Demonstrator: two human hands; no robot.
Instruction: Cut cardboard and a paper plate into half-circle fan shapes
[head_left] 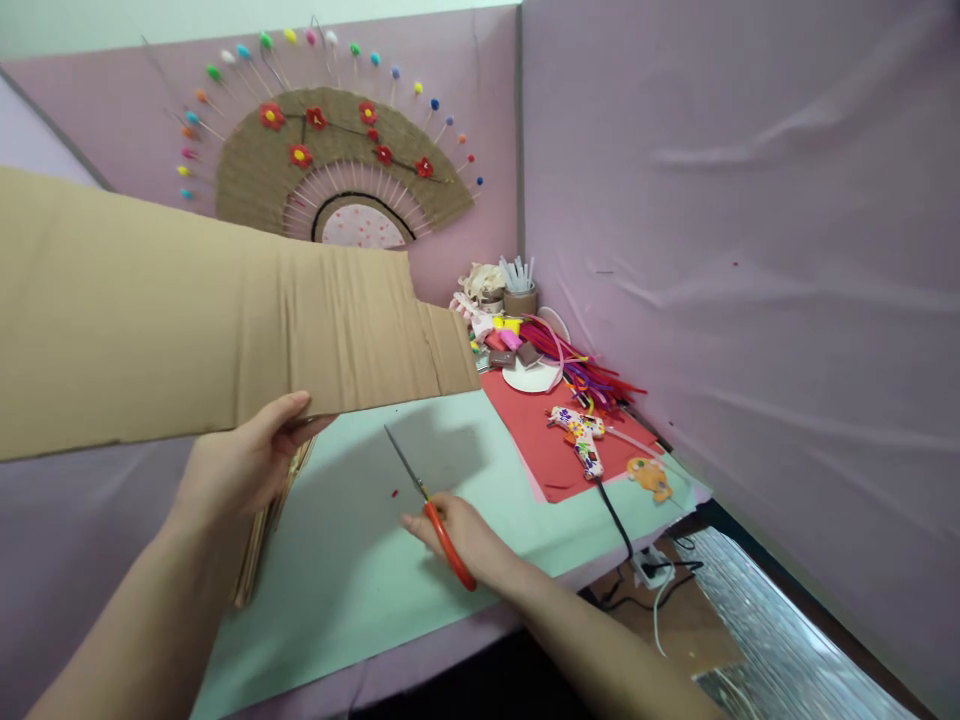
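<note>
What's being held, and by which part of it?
The left grip holds the cardboard by its lower edge; the right grip holds the scissors by their orange handles.

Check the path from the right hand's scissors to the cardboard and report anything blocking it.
Nothing visible blocks it: between the scissors in the right hand and the cardboard's lower edge, only green surface shows. A red scrap lies left of the blades.

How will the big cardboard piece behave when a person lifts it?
The cardboard, gripped by its lower edge in the left hand, is probably light for its size. It looks fairly stiff, as it spans well past the fingers. It may bend at the creases near its narrower end.
</note>
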